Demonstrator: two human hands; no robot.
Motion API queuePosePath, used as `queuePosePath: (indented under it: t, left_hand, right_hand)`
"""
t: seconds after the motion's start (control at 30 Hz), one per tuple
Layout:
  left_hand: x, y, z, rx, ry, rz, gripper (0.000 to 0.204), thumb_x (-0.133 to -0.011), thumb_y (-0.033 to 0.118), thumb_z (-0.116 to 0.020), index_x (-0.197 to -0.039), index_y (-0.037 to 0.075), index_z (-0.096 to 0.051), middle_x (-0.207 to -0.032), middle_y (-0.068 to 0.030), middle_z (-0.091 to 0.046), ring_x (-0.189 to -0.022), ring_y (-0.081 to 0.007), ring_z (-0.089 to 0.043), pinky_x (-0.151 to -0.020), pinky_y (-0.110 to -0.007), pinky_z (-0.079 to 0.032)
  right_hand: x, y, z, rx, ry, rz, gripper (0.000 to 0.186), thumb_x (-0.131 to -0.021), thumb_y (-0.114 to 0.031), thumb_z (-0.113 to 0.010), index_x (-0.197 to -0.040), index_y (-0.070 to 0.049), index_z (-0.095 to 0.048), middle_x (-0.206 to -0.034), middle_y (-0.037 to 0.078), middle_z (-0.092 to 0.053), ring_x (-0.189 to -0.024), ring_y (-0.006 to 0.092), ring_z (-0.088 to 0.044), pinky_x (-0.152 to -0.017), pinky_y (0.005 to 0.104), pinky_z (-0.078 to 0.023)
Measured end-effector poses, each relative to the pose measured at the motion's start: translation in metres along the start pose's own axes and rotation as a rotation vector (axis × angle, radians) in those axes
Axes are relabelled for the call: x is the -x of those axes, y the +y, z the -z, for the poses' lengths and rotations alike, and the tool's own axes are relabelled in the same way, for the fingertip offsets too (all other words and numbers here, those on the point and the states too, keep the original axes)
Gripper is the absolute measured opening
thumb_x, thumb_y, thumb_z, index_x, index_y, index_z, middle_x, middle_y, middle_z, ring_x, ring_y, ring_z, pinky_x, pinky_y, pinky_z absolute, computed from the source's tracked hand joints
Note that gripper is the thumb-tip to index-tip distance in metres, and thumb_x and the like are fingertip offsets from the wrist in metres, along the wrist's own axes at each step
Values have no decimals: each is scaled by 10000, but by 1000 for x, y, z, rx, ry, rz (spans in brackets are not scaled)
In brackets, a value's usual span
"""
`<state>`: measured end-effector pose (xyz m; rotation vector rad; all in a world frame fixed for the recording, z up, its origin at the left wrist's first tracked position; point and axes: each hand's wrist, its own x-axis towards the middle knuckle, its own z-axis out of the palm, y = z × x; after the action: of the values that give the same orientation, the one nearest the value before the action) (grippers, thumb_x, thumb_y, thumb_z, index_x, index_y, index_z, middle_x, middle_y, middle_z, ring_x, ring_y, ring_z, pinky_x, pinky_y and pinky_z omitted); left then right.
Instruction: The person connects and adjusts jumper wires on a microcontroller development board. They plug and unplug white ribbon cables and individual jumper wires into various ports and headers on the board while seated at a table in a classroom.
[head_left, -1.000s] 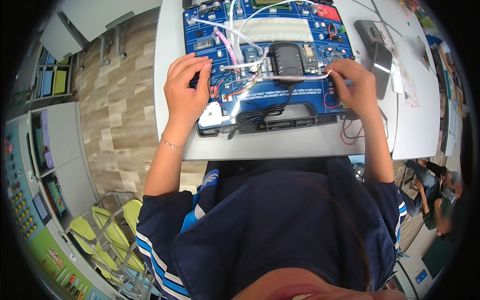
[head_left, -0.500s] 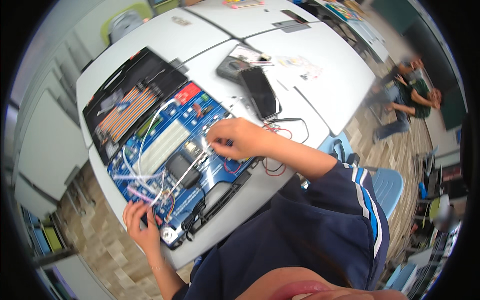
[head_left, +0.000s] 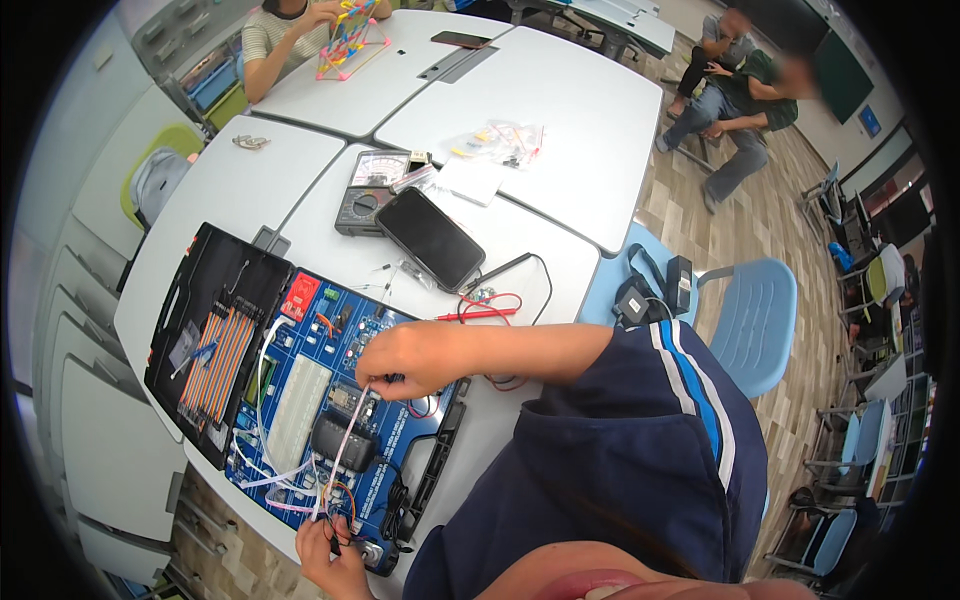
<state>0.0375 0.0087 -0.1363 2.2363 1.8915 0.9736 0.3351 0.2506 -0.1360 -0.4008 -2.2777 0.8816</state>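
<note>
A blue electronics trainer board (head_left: 400, 470) lies in an opened black case on the white table. Over its upper part, my right hand (head_left: 405, 362) is closed in a pinch on one end of a thin pale cable (head_left: 350, 425). The cable runs taut over a black box-shaped part (head_left: 343, 442) toward my left hand (head_left: 332, 560). That hand is at the board's near end, fingers bent together by a bundle of coloured wires (head_left: 340, 495). What its fingertips grip is partly hidden. A white breadboard (head_left: 298, 412) sits left of the cable.
The case lid (head_left: 215, 330) holds orange-striped ribbon wires (head_left: 215, 370). Beyond the board lie a phone (head_left: 432, 238), an analogue multimeter (head_left: 368, 195), red and black test leads (head_left: 485, 313) and plastic bags of small parts (head_left: 500, 145). A person (head_left: 290, 45) across the table handles a coloured stick frame (head_left: 352, 45).
The view has shifted, so the table sits lower and more of the far side shows. My left hand's fingers have drawn closer together. My right hand still pinches the pale cable.
</note>
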Motion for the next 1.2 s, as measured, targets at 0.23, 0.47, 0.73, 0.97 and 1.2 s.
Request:
queuePosePath:
  t: [0.23, 0.47, 0.73, 0.97, 1.2]
  left_hand:
    - [8, 11, -14, -84, 160, 62, 90, -879, 11, -653, -935, -51, -685, -895, -203, -688, -805, -372, -653, -759, -429, -555]
    - [12, 18, -16, -11, 137, 316, 148, -913, 86, -714, -958, -54, -697, -936, -197, -703, -835, -316, -675, -779, -390, -571]
    - [15, 22, -18, 1, 152, 286, 124, -936, 26, -688, -1002, -77, -672, -913, -194, -689, -861, -294, -678, -773, -374, -572]
    - [8, 19, -20, -90, 225, 36, 110, -929, -32, -653, -1017, -98, -647, -936, -219, -679, -795, -316, -675, -725, -374, -570]
    - [8, 18, -14, -54, 167, 93, 102, -903, -6, -678, -985, -67, -666, -885, -209, -705, -796, -341, -696, -729, -379, -585]
  right_hand:
    - [1, 4, -4, -77, 21, 39, 106, -876, -133, -679, -955, -64, -663, -848, 93, -664, -809, 297, -659, -717, 400, -538]
    - [1, 9, -5, -103, 33, 54, 106, -876, -140, -682, -956, -72, -668, -840, 86, -663, -800, 287, -659, -710, 395, -534]
    - [1, 10, -5, -137, 11, 23, 122, -887, -150, -680, -974, -65, -680, -847, 77, -686, -802, 248, -693, -710, 369, -548]
    - [1, 11, -6, -150, 9, 1, 120, -891, -146, -678, -972, -59, -691, -847, 82, -701, -780, 231, -714, -695, 355, -553]
    - [1, 11, -6, -164, 19, 4, 115, -890, -144, -682, -968, -60, -694, -842, 83, -707, -761, 221, -716, -674, 346, -559]
